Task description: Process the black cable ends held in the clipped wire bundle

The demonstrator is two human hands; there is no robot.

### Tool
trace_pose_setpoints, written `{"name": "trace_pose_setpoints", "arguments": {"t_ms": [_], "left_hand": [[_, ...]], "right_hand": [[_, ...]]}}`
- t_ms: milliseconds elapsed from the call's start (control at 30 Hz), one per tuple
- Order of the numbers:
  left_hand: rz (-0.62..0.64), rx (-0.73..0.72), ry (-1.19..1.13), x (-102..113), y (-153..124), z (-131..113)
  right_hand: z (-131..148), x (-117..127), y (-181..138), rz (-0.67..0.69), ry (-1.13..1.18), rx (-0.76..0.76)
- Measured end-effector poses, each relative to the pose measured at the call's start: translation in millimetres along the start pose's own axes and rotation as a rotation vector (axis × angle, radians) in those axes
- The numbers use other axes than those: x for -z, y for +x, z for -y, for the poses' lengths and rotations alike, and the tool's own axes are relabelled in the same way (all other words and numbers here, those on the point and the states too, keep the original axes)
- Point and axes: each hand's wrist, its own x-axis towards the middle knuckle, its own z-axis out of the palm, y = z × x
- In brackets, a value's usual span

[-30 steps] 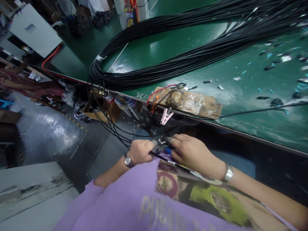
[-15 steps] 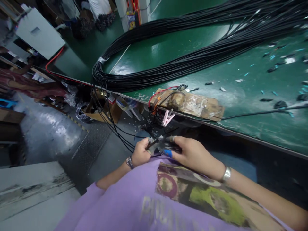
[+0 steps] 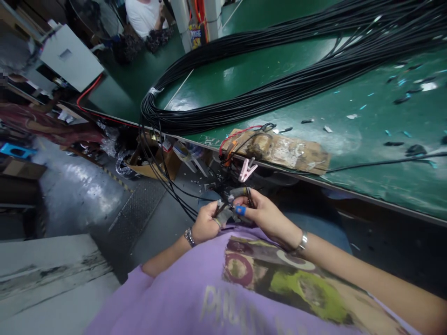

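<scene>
Close in front of my purple shirt, my left hand [image 3: 206, 222] is closed round the ends of black cables [image 3: 183, 205] that hang from the bench. My right hand [image 3: 270, 216] faces it, a little to the right, with thumb and fingers pinched together. Blue tape [image 3: 240, 210] wraps its thumb, and greyish covers show on other fingertips. Dark thin parts show between the right fingers, too small to name. The fingertips of both hands nearly meet. Above them, a pink clip [image 3: 247, 170] sticks out from the bench edge beside a worn wooden block [image 3: 291, 151].
A large coil of black cable [image 3: 223, 111] lies on the green bench [image 3: 279, 77]. Cut scraps [image 3: 394, 144] are strewn at right. Below the edge stands a cardboard box [image 3: 171, 165]. A white machine [image 3: 71, 58] and co-workers are at left and back.
My right hand has drawn its fingers in, turned and shifted slightly left. The left hand keeps its hold on the cables. The whole view has shifted a little.
</scene>
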Motion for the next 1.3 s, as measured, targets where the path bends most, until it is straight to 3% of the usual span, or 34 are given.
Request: {"name": "trace_pose_setpoints", "arguments": {"t_ms": [167, 367, 533, 667, 1100, 1200, 1300], "left_hand": [[0.038, 0.112, -0.224, 4.5, -2.2, 1.2], [-0.033, 0.132, -0.216, 7.1, -2.5, 5.7], [-0.046, 0.058, -0.112, 3.1, -3.0, -5.3], [-0.057, 0.045, -0.096, 1.8, -0.9, -10.1], [0.092, 0.107, -0.296, 4.2, 5.9, 0.9], [0.089, 0.134, -0.367, 3.3, 7.1, 3.4], [0.032, 0.156, -0.451, 4.7, 8.9, 3.8]], "right_hand": [[-9.4, -3.5, 5.6, -0.011, 0.042, -0.089], [0.6, 0.9, 4.4, 0.063, -0.085, 0.09], [4.1, 4.1, 10.6, 0.16, -0.307, 0.271], [-2.9, 5.8, 11.7, 0.187, -0.277, 0.174], [-7.9, 10.9, 11.1, 0.339, 0.294, -0.299], [-6.4, 14.7, 14.6, 0.341, 0.198, -0.352], [-5.4, 16.8, 15.9, 0.272, -0.062, -0.214]]}}
